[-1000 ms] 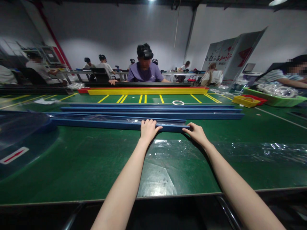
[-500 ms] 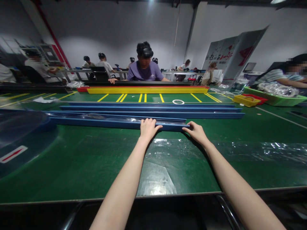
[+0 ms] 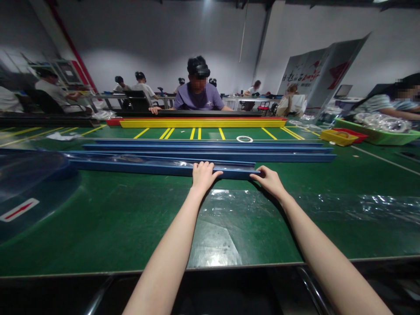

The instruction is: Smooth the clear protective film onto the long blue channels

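Note:
A long blue channel with clear film in its groove lies across the green table, nearest to me. My left hand grips it a little left of its right end, fingers over the groove and thumb on the front wall. At the right end, my right hand pinches the channel's tip between thumb and fingers. More blue channels lie parallel just behind. Clear film is spread flat on the table beneath and in front of my hands.
Clear sheeting with a red arrow label covers the left side. Beyond are a yellow channel, a white ring and a green tray. A person in purple sits opposite, hands on a black bar.

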